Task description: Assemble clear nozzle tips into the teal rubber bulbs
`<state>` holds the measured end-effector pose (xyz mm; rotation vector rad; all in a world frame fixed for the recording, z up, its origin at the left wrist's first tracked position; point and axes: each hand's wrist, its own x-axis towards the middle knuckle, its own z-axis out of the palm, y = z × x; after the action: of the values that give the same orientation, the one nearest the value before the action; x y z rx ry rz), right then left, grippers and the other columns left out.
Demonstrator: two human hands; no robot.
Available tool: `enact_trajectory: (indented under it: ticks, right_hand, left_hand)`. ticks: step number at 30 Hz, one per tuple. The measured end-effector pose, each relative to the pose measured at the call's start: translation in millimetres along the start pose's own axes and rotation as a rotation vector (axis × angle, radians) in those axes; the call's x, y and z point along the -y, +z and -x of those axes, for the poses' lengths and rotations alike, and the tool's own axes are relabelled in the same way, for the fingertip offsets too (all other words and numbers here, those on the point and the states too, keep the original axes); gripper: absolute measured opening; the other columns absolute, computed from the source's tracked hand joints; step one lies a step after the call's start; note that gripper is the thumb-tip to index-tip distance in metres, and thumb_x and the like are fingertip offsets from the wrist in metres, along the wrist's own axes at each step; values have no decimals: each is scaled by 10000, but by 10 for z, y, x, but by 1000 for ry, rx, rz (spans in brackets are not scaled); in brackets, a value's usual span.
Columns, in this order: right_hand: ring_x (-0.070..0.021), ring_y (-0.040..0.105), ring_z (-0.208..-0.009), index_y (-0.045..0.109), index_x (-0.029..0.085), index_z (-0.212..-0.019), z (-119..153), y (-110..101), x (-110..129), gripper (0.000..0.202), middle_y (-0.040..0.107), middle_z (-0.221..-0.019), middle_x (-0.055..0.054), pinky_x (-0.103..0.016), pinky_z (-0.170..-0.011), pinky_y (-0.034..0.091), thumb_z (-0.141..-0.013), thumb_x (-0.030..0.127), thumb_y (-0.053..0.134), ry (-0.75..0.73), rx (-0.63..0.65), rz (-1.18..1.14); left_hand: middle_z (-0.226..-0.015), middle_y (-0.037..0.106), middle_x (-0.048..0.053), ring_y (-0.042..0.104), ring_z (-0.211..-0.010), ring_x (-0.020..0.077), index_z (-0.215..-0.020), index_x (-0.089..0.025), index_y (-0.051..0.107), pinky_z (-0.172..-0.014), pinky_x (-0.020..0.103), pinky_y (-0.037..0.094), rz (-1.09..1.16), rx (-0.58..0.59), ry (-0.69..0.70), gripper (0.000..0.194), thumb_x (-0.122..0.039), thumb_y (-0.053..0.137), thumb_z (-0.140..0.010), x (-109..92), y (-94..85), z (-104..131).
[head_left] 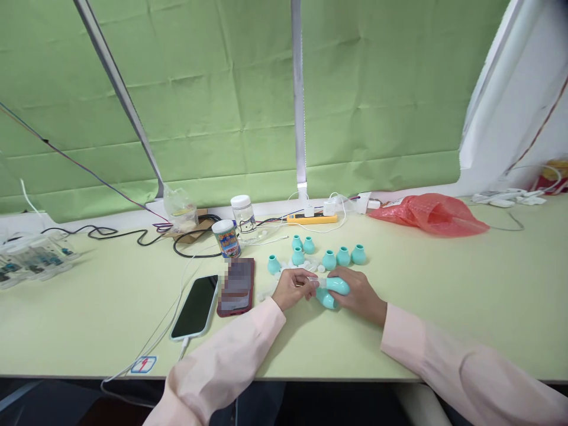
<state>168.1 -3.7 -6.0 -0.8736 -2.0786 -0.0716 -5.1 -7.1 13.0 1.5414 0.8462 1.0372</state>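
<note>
My right hand (356, 294) is wrapped round a glossy turquoise bulb-shaped piece (338, 286), which lies on its side with its neck toward the left. At that neck, my left hand (293, 287) pinches a small clear part (318, 283). Just below, a second turquoise piece (327, 299) shows, partly covered by my right hand. Beyond my hands stand several turquoise vase-like pieces with open tops, among them one at the right (358, 255) and one at the left (274, 265). Small white parts (306, 265) lie between them, partly hidden by my left hand.
To the left lie a white-edged phone (197, 309) on a cable and a red-cased phone (238, 286). A printed can (227, 239) and a clear jar (244, 216) stand behind. Farther back are a yellow power strip (312, 219) and red bubble wrap (437, 215).
</note>
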Motion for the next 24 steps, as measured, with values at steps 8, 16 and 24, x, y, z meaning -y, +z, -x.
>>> enact_trajectory:
  ticks: [8, 16, 24]
  right_hand:
    - [-134, 530, -579, 511, 178, -675, -100, -40, 66, 136, 579, -641, 2, -242, -556, 401, -543, 148, 508, 228, 52, -207]
    - [-141, 509, -597, 541, 157, -680, -167, -71, 41, 145, 554, -635, 8, -235, -550, 401, -537, 180, 522, 386, 207, -375]
    - [-123, 475, -564, 534, 142, -650, -185, -90, 12, 160, 508, -590, 24, -217, -519, 377, -508, 208, 570, 429, 285, -469]
  left_hand:
    - [-542, 558, 30, 467, -453, 81, -853, -65, 569, -489, 227, 413, -89, -28, 110, 373, -334, 588, -596, 51, 20, 13]
    - [-633, 589, 59, 510, -576, 133, -875, -112, 597, -584, 251, 426, -483, -133, 366, 315, -333, 510, -669, -16, 62, 77]
    - [-629, 575, 56, 506, -577, 133, -914, -146, 573, -603, 255, 409, -667, -95, 481, 289, -319, 452, -716, -36, 61, 107]
